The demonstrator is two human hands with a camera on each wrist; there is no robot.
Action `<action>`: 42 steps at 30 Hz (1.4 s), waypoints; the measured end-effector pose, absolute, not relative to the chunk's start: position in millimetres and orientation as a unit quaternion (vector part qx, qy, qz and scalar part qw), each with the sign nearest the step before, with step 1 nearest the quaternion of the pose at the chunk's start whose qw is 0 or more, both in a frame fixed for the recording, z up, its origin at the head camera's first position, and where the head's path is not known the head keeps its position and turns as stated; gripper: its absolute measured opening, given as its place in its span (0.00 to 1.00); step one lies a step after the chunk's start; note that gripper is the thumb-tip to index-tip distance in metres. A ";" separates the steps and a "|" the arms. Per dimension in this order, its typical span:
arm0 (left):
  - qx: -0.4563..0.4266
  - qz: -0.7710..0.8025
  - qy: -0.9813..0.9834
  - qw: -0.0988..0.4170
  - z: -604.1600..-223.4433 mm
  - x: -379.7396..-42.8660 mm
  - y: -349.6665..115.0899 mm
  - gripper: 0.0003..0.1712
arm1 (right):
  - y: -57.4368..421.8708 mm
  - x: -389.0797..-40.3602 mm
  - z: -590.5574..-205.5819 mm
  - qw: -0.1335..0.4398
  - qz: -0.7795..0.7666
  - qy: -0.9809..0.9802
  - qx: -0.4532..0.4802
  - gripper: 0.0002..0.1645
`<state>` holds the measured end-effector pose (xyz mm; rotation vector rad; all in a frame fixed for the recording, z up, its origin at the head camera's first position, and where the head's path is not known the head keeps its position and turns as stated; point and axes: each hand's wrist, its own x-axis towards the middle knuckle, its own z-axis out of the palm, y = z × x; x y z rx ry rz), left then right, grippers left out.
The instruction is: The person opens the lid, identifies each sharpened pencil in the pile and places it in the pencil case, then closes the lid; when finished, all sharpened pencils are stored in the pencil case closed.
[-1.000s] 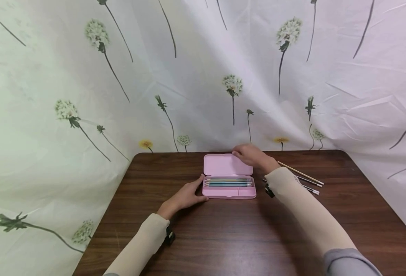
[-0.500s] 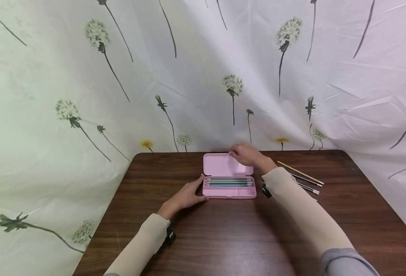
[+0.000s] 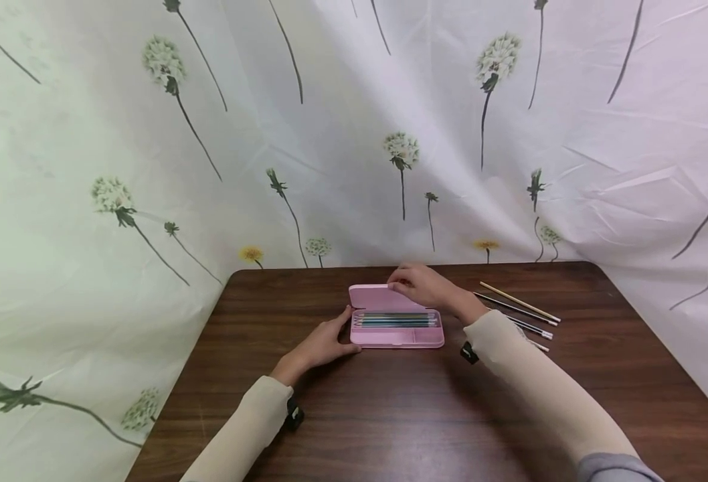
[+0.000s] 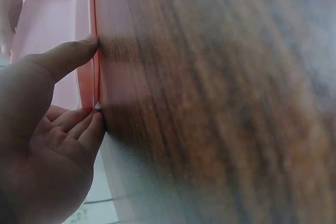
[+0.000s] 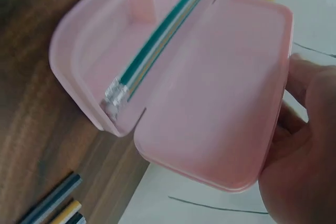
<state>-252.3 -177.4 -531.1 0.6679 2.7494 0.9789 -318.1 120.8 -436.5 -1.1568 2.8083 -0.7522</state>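
A pink pencil case [image 3: 384, 337] lies on the table with its lid [image 3: 369, 296] half raised at the back. Several green and teal pencils [image 3: 395, 321] lie side by side in its long rear compartment. My left hand [image 3: 320, 343] grips the case's left end, thumb at the front edge and fingers at the rear corner. In the left wrist view the thumb presses the pink side wall [image 4: 85, 82]. My right hand [image 3: 426, 286] holds the lid's far edge; in the right wrist view its fingers [image 5: 290, 121] are partly hidden behind the lid.
Several loose pencils [image 3: 519, 301], one yellowish and others dark, lie on the dark wooden table [image 3: 390, 415] right of the case, partly behind my right forearm. A white curtain [image 3: 342, 167] printed with dandelions hangs right behind the table's back edge.
The lid has tilted up from lying back, and my right hand on its far edge has shifted slightly left and toward me. My left hand has stayed at the case's left end.
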 end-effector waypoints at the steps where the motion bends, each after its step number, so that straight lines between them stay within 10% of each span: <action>1: 0.227 0.329 0.914 0.070 -532.6 -252.3 -178.3 0.59 | 121.1 -315.0 -437.6 0.010 -0.247 0.894 -0.374 0.14; 42: 0.182 0.318 0.927 0.087 -505.7 -235.8 -164.2 0.55 | 132.8 -244.6 -507.5 0.002 -0.145 0.832 -0.536 0.32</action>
